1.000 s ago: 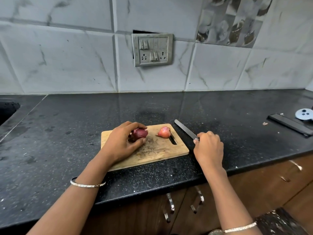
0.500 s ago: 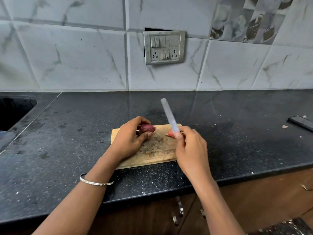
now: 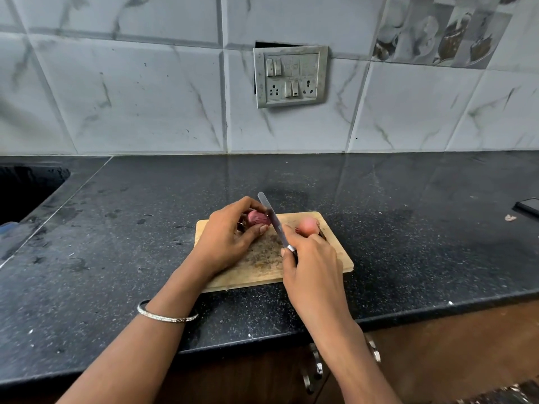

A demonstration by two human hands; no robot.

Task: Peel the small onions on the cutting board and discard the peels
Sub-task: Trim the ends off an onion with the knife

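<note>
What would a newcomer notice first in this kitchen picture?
The eye goes first to the two hands over the wooden cutting board on the black counter. The left hand grips a dark red onion, and the right hand holds a knife with its blade at that onion's right side. A paler onion lies on the board's right part, and a grey switch plate sits on the tiled wall above.

The wooden cutting board (image 3: 335,258) lies flat on the bench; dark red onion (image 3: 258,218) at its eleven o'clock, paler pink onion (image 3: 307,225) at one o'clock.
</note>
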